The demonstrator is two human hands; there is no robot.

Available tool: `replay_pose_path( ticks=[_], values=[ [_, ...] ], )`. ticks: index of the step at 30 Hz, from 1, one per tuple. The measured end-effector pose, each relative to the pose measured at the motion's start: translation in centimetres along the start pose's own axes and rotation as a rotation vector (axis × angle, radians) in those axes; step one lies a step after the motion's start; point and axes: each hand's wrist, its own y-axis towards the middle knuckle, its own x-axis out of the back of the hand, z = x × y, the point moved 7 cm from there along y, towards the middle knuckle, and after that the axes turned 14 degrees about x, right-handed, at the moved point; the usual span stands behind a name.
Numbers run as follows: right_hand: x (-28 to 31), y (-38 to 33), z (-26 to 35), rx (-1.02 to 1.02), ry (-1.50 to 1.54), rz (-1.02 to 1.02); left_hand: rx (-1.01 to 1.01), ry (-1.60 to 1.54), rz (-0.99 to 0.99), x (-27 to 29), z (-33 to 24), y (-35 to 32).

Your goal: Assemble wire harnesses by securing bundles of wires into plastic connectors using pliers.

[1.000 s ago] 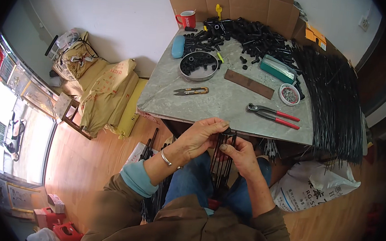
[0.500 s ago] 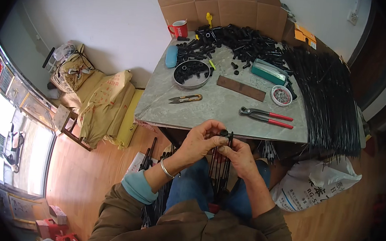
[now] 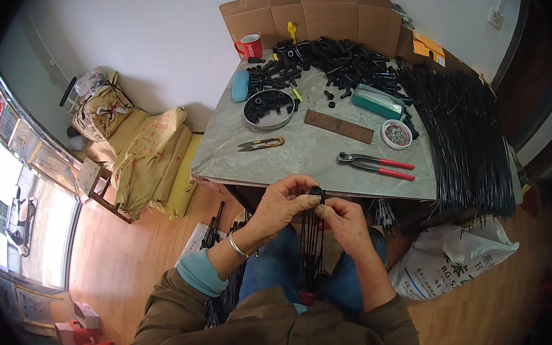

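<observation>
Both hands meet in front of me, just off the near edge of the table (image 3: 314, 179). Between thumb and fingers, my left hand (image 3: 284, 204) pinches a small round black plastic cap (image 3: 315, 190). My right hand (image 3: 345, 222) is closed against it, its thumb and forefinger pressed together on a slim dark piece mostly hidden by the fingertips. Several thin black rods (image 3: 311, 243) hang below the hands, between my knees. Whether they join the cap cannot be seen.
Black tubular parts (image 3: 336, 60) are heaped at the table's back, beside a bundle of black rods (image 3: 464, 135). Closer lie a round metal pan (image 3: 267, 128), thread snips (image 3: 262, 144), a rusty flat bar (image 3: 339, 126), red-handled pincers (image 3: 380, 166) and a white sack (image 3: 453, 264) on the floor.
My fingertips have come closer together at the black cap. The slim dark piece that stood up by my right hand is now lower and mostly hidden. The view has shifted slightly.
</observation>
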Motion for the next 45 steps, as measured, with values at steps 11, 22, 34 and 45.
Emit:
replay_pose_path(
  ticks=[11, 22, 34, 45],
  values=[
    [0.4, -0.5, -1.4, -0.174, 0.154, 0.095, -0.052, -0.105, 0.105, -0.2, 1.6, -0.8],
    [-0.7, -0.3, -2.7, -0.142, 0.099, -0.024, -0.053, -0.071, -0.08, -0.4, 3.9, -0.6],
    [-2.0, -0.3, -1.1, 0.13, -0.229, -0.127, -0.339, 0.592, -0.531, 0.6, 0.6, -2.4],
    [-2.1, -0.7, -0.7, 0.117, 0.045, 0.006, -0.272, 0.529, -0.305, 0.3, -0.7, -3.3]
  ],
)
